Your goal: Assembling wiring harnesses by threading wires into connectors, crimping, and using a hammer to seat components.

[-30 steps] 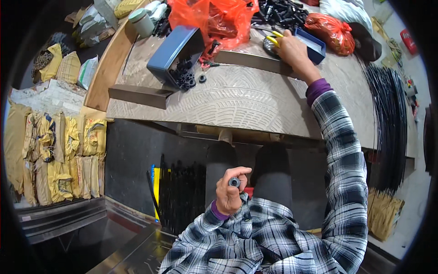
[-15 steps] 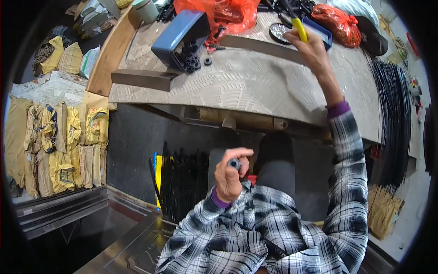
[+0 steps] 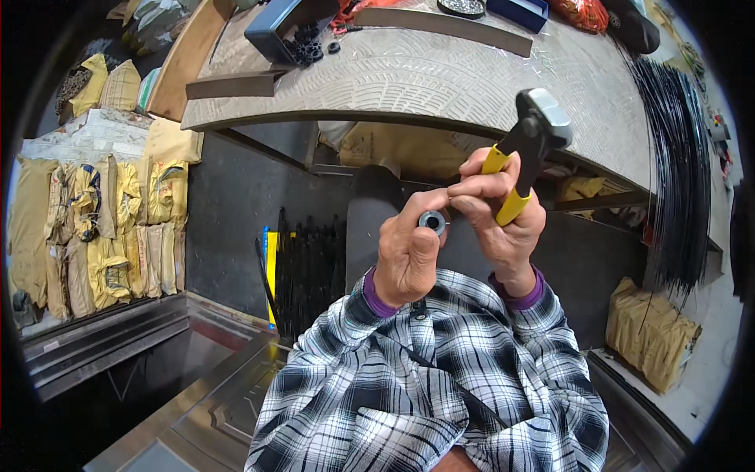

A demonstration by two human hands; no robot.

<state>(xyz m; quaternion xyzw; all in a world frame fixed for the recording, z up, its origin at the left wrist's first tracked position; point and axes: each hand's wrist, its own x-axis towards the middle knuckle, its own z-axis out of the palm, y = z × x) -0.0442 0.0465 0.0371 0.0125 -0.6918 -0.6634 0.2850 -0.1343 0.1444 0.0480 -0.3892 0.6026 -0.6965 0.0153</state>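
Note:
In front of my body, below the table's front edge, my left hand (image 3: 403,256) is closed around a short grey cylindrical piece (image 3: 432,223). Its round end, with a dark hole in the middle, shows between the thumb and forefinger. A pair of pincers (image 3: 537,134) with a black head and yellow handles is held in my right hand (image 3: 507,234), head tilted up and to the right. The thumb and forefinger of that hand press together against the left forefinger's tip; anything between them is too small to tell.
On the grey table (image 3: 440,82) are two brown bars (image 3: 236,85), a blue box (image 3: 275,30) spilling small black rings (image 3: 305,47), a round container (image 3: 462,7) and a blue tray (image 3: 521,14). Bundles of black rods (image 3: 672,173) hang at right. Wrapped yellow packages (image 3: 108,263) lie at left.
My right hand has come back from the far side of the table with the pincers and now meets my left hand, which has risen slightly, still holding the grey piece.

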